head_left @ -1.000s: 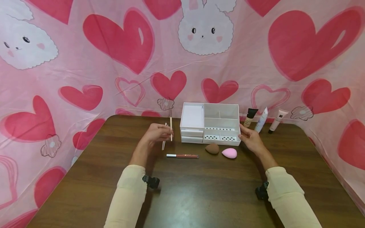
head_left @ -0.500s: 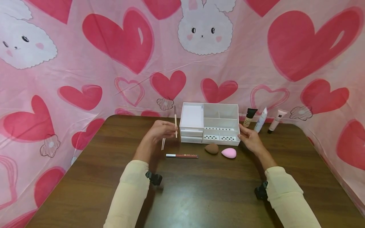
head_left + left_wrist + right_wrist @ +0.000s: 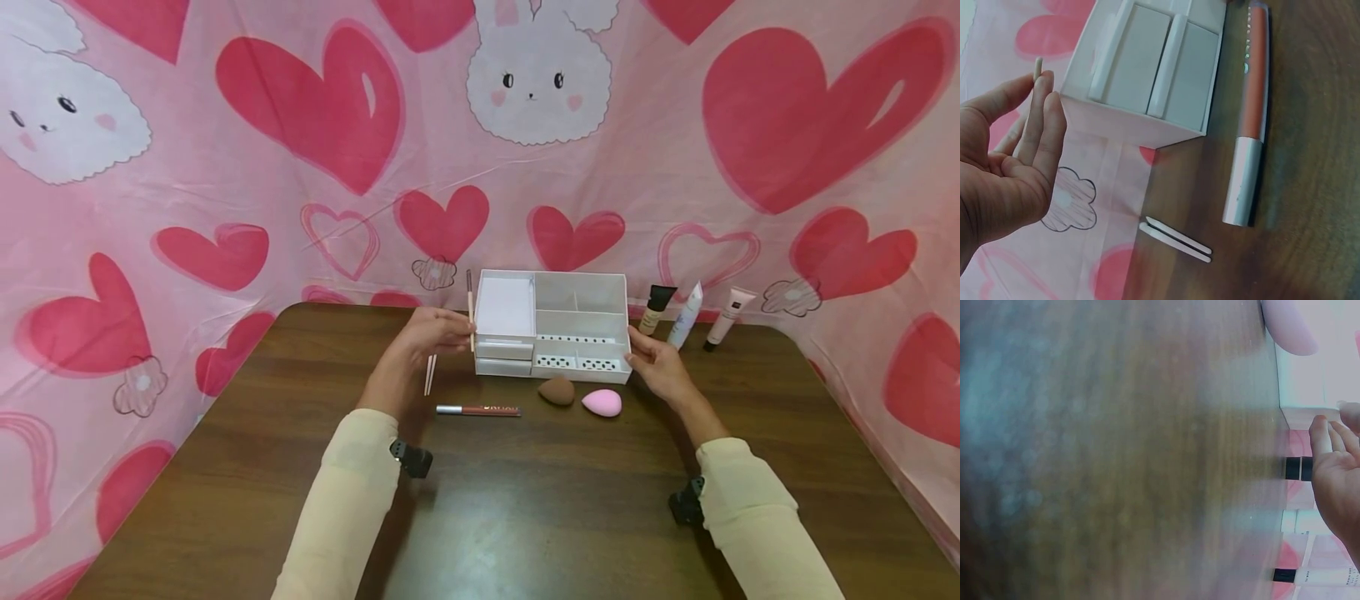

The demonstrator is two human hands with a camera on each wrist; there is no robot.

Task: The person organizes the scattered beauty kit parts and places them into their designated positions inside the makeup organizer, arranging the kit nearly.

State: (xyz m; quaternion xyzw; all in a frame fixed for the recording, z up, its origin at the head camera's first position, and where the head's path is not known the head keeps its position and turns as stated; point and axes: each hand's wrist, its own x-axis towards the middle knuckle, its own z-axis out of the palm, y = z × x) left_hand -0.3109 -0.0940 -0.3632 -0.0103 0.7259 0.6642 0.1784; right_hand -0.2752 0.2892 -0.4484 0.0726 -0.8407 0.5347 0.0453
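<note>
My left hand (image 3: pixel 435 332) pinches a thin makeup brush (image 3: pixel 471 304) between thumb and fingertips. The brush stands nearly upright, dark end up, its pale handle overlapping the left edge of the white cosmetics organizer (image 3: pixel 506 304). In the left wrist view only the handle's pale end (image 3: pixel 1038 67) shows above the fingers. My right hand (image 3: pixel 657 363) grips the organizer's right side wall with thumb and fingers; in the right wrist view they meet at the wall's edge (image 3: pixel 1310 417). Two more slim pale sticks (image 3: pixel 1175 240) lie on the table beneath my left hand.
Before the organizer lie a lip gloss tube (image 3: pixel 477 410), a brown makeup sponge (image 3: pixel 557 391) and a pink makeup sponge (image 3: pixel 602 403). To its right stand a black-capped tube (image 3: pixel 657 308), a white tube (image 3: pixel 686 317) and a pink tube (image 3: pixel 729 318). A heart-patterned cloth hangs behind the table.
My left hand has moved right and slightly away from me, bringing the makeup brush up to the organizer's left edge. My right hand stays at the organizer's right side.
</note>
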